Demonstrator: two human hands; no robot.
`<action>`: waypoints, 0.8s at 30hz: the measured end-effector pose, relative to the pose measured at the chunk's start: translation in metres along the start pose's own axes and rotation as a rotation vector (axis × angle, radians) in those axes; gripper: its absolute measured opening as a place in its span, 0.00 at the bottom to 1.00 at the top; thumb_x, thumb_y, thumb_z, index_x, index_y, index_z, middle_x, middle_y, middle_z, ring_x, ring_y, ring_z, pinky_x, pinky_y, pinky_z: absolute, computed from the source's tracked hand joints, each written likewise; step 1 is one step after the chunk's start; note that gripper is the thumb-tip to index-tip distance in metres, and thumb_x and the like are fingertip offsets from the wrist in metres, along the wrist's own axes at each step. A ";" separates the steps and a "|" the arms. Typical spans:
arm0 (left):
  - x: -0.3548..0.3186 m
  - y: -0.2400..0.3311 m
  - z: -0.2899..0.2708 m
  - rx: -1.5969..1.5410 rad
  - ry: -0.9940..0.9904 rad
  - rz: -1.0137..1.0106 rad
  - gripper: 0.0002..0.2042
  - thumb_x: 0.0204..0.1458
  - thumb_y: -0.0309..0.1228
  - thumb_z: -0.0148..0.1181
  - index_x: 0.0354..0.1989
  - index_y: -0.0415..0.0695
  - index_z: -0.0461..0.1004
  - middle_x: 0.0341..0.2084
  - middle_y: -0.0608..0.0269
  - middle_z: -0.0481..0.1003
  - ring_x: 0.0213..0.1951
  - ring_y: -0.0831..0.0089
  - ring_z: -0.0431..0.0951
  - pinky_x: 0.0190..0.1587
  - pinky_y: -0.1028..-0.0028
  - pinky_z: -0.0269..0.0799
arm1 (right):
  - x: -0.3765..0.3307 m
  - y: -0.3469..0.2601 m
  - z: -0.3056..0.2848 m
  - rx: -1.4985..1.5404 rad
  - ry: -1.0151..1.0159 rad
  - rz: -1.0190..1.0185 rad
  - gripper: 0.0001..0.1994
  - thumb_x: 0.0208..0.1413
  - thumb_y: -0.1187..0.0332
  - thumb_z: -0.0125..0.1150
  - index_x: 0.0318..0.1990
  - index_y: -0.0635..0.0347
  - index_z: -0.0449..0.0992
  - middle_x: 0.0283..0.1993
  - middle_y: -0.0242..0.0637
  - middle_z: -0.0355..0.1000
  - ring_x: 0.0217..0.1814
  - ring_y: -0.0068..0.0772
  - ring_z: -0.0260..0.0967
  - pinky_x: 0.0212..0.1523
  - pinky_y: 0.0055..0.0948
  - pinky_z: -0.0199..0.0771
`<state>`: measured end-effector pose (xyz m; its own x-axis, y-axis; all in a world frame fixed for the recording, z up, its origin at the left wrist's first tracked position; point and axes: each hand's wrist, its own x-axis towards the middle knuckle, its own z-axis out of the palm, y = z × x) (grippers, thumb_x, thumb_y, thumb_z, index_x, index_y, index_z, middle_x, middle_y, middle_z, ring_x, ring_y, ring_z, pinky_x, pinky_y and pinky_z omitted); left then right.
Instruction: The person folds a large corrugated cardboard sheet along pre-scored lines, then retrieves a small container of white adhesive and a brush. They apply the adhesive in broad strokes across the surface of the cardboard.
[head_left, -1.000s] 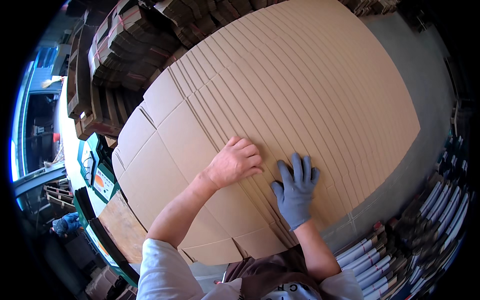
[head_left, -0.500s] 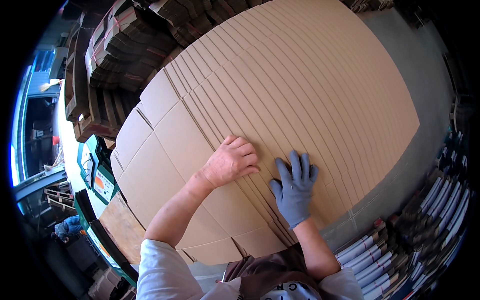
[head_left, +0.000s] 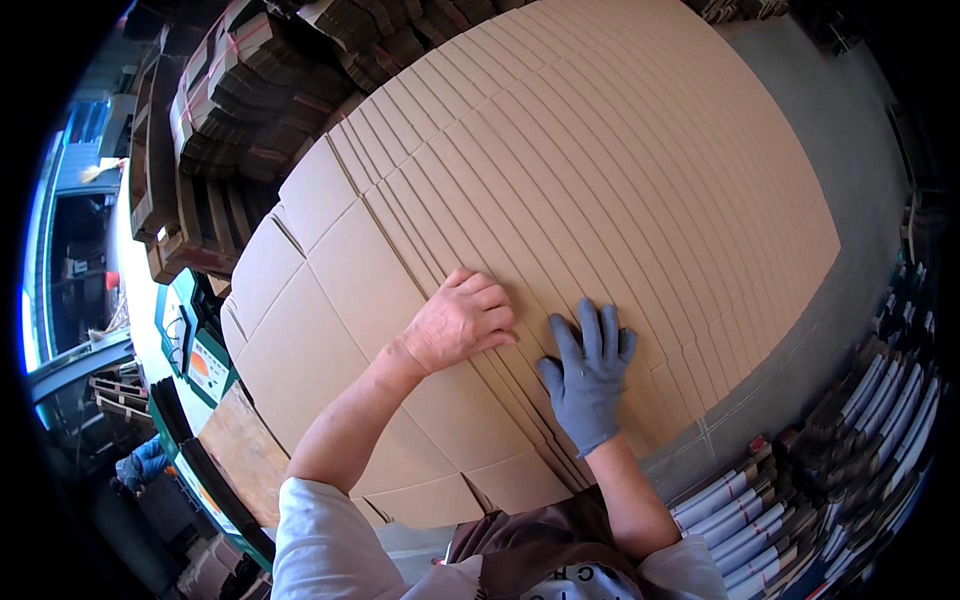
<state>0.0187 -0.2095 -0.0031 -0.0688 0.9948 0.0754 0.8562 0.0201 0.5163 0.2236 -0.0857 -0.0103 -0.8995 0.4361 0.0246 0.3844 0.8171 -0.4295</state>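
Note:
A wide, fanned-out stack of flat brown cardboard box blanks [head_left: 620, 180] fills the middle of the view, its overlapping edges running in slanting lines. The blanks at the left show crease lines and cut slots. On the overlapping edges rests my bare left hand [head_left: 462, 322], fingers curled in and knuckles up; its fingertips are hidden, so I cannot tell whether an edge is pinched in them. To its right, my right hand [head_left: 588, 380] in a grey glove lies flat on the cardboard with its fingers spread, holding nothing.
Strapped bundles of cardboard [head_left: 250, 100] sit on a wooden pallet [head_left: 190, 225] at the upper left. Green-and-white printed boxes [head_left: 205, 365] stand beside a wooden board [head_left: 243, 455]. Rows of folded white-and-brown cartons [head_left: 740, 520] line the lower right. Grey floor [head_left: 800, 100] shows along the right.
Both hands and the cardboard stay practically in place. At the far left, a person's blue clothing in the background has shifted slightly.

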 end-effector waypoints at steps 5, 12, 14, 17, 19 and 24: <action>0.000 0.002 -0.001 -0.011 -0.002 -0.004 0.11 0.48 0.41 0.66 0.29 0.52 0.71 0.30 0.70 0.67 0.41 0.68 0.69 0.50 0.66 0.64 | -0.001 0.000 -0.001 -0.002 0.009 -0.007 0.28 0.48 0.59 0.67 0.58 0.48 0.69 0.68 0.44 0.56 0.68 0.59 0.50 0.58 0.62 0.51; -0.003 -0.001 0.004 -0.044 0.041 -0.014 0.10 0.47 0.40 0.69 0.27 0.52 0.73 0.30 0.70 0.69 0.41 0.68 0.69 0.49 0.65 0.63 | 0.004 -0.005 -0.012 -0.002 -0.046 -0.006 0.25 0.50 0.61 0.66 0.57 0.51 0.70 0.66 0.44 0.58 0.67 0.58 0.51 0.59 0.58 0.52; -0.001 0.000 0.004 -0.027 0.032 -0.010 0.10 0.47 0.40 0.68 0.27 0.51 0.73 0.30 0.70 0.69 0.41 0.68 0.69 0.49 0.66 0.63 | 0.001 0.002 -0.007 -0.023 -0.010 -0.026 0.26 0.49 0.60 0.67 0.57 0.51 0.70 0.66 0.45 0.58 0.67 0.58 0.51 0.58 0.58 0.53; -0.002 0.000 0.004 -0.043 0.013 -0.024 0.10 0.48 0.40 0.68 0.28 0.51 0.73 0.30 0.70 0.69 0.41 0.67 0.70 0.49 0.66 0.63 | 0.002 -0.005 -0.011 -0.013 -0.014 -0.009 0.29 0.47 0.56 0.69 0.57 0.51 0.70 0.66 0.46 0.58 0.68 0.58 0.51 0.58 0.61 0.52; -0.003 0.000 0.003 -0.029 0.014 -0.018 0.10 0.48 0.40 0.68 0.29 0.51 0.73 0.31 0.69 0.69 0.42 0.67 0.70 0.50 0.66 0.64 | 0.004 -0.010 -0.012 -0.022 -0.027 0.010 0.31 0.44 0.54 0.70 0.58 0.51 0.70 0.66 0.47 0.57 0.68 0.59 0.51 0.59 0.63 0.52; -0.006 0.009 0.004 0.073 0.076 -0.031 0.12 0.46 0.40 0.68 0.31 0.51 0.72 0.34 0.68 0.70 0.43 0.66 0.71 0.51 0.64 0.65 | -0.001 -0.012 0.006 -0.060 -0.016 0.027 0.36 0.41 0.49 0.72 0.59 0.50 0.68 0.68 0.47 0.56 0.70 0.59 0.50 0.60 0.70 0.48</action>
<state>0.0289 -0.2153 -0.0022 -0.1322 0.9832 0.1261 0.8877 0.0609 0.4563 0.2190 -0.0983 -0.0109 -0.8916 0.4529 -0.0014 0.4204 0.8264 -0.3745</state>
